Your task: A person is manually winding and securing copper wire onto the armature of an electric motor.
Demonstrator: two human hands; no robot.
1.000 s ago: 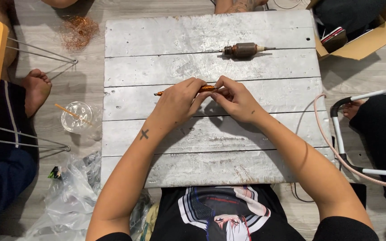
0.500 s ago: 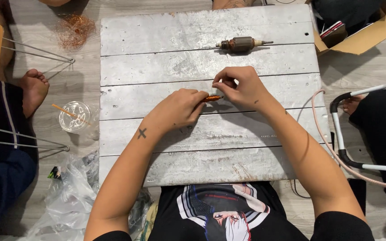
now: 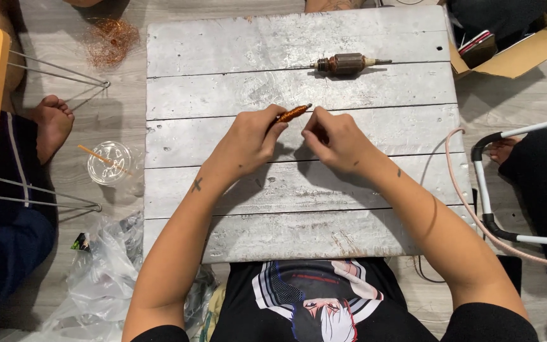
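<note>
The left hand [image 3: 248,142] pinches a short copper-wire coil [image 3: 292,113] between thumb and fingertips, closed on its lower end so that the coil slants up and to the right, just above the grey plank board [image 3: 223,82]. The right hand [image 3: 337,139] has its fingers curled in close beside the coil's upper tip; whether it grips a strand of wire or only touches the tip cannot be told from this view. Both hands hover over the middle of the board.

Judged from this, the step in hand is working the copper wire of the small coil, with the left hand as the anchor. A next move would call for a steady hold on the coil and a fine pinch by the right fingertips at the tip.

At the far side of the board lies a motor armature [image 3: 345,64], brown windings on a thin shaft, well apart from the hands. Off the board's far left corner sits a loose tangle of copper wire [image 3: 112,39]. Left of the board stands a clear plastic cup [image 3: 109,163] with an orange straw, and crumpled clear plastic bags [image 3: 99,278] lie at its near left corner. Beyond its far right corner is an open brown cardboard box [image 3: 527,47] holding a flat red-and-white item.
</note>
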